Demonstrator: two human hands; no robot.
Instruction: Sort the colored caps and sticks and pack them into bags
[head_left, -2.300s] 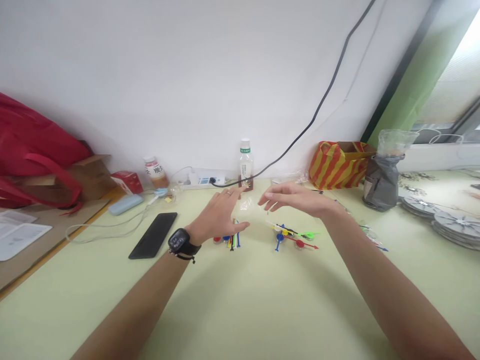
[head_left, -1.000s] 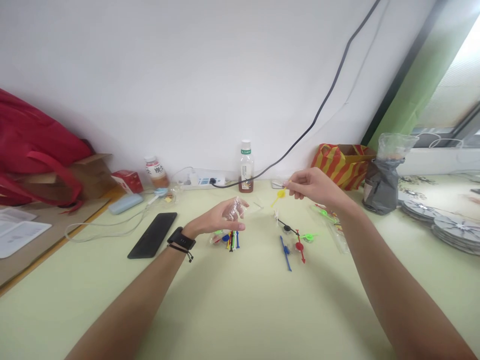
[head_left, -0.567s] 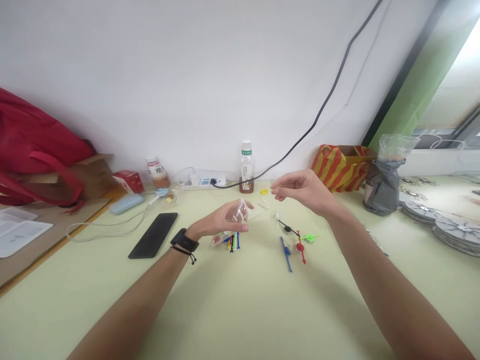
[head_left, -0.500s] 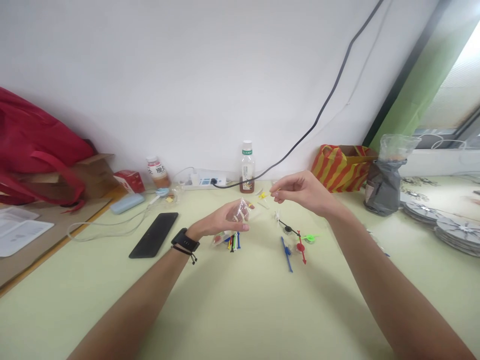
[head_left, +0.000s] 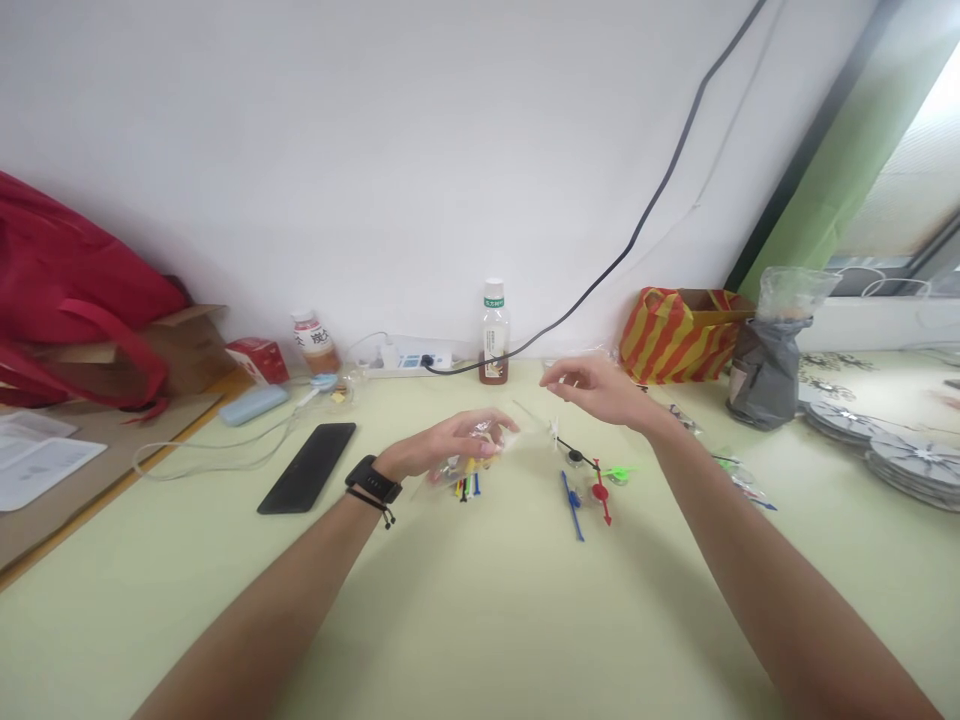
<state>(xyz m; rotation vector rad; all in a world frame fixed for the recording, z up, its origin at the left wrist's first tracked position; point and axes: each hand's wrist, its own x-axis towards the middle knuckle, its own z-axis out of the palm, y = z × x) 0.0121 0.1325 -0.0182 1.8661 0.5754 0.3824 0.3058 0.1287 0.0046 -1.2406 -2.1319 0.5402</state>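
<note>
My left hand (head_left: 469, 440) is closed on a thin clear plastic bag (head_left: 442, 478), with a glint of plastic at the fingers. Something small and yellow shows blurred below its fingertips. Just under this hand lie several small coloured plastic sticks (head_left: 469, 487). Further right, my right hand (head_left: 592, 388) hovers over the table with curled fingers slightly apart; I see nothing between them. Below it lie a white piece (head_left: 554, 430), a black arrow spinner (head_left: 574, 456), a green one (head_left: 618, 474), a red one (head_left: 600, 492) and a blue one (head_left: 574, 503).
A drink bottle (head_left: 494, 335) stands by the wall near a power strip (head_left: 409, 360) and a hanging black cable (head_left: 637, 230). A black phone (head_left: 307, 468) lies at left. A striped bag (head_left: 675, 335), a grey bag (head_left: 765, 375) and stacked discs (head_left: 919, 460) are at right.
My left hand has come slightly lower, and the plastic and yellow bits have shifted down with it. My right hand has lowered slightly and its pinch has loosened.
</note>
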